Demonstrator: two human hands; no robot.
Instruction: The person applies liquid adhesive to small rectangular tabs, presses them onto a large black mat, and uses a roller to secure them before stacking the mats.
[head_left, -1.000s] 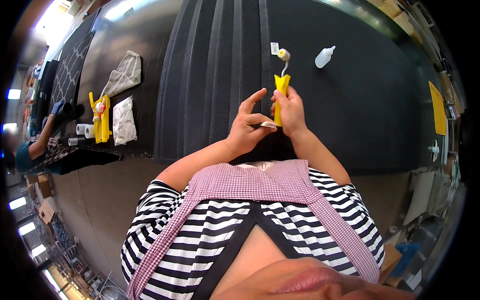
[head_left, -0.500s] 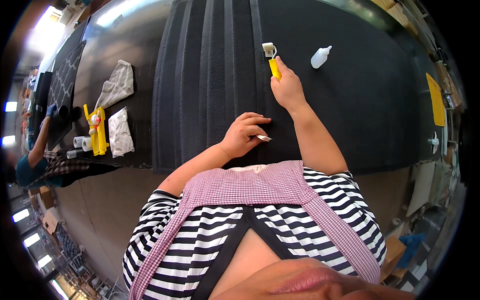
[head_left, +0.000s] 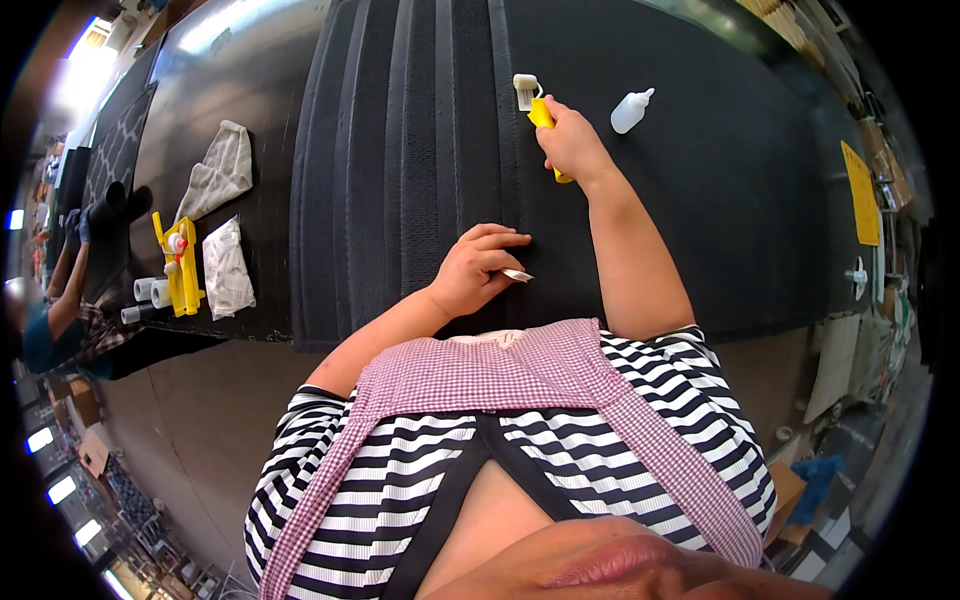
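My right hand [head_left: 578, 147] is closed round the yellow handle of a small paint roller [head_left: 541, 113]. Its pale roller head rests at the far end, along the seam beside the black strips. My left hand [head_left: 474, 268] lies nearer me on the black mat [head_left: 680, 230], fingers curled, pinching a small white piece [head_left: 516, 275] that I cannot make out fully. Several overlapping black strips [head_left: 420, 150] run lengthwise to the left of the roller. A white squeeze bottle [head_left: 630, 113] with a nozzle lies to the right of my right hand.
At the left, a grey cloth [head_left: 222, 168], a yellow tray [head_left: 184, 275], a white plastic bag [head_left: 229, 270] and pale rolls [head_left: 150, 291] lie on the table. Another person [head_left: 62, 325] handles a dark rolled mat [head_left: 106, 205] farther left. A yellow sheet [head_left: 860, 195] sits at the right edge.
My right hand has moved a little farther from me, and the roller's handle tilts more, its lower end now showing. The left hand has hardly moved. The other person's hands are now together by the mat.
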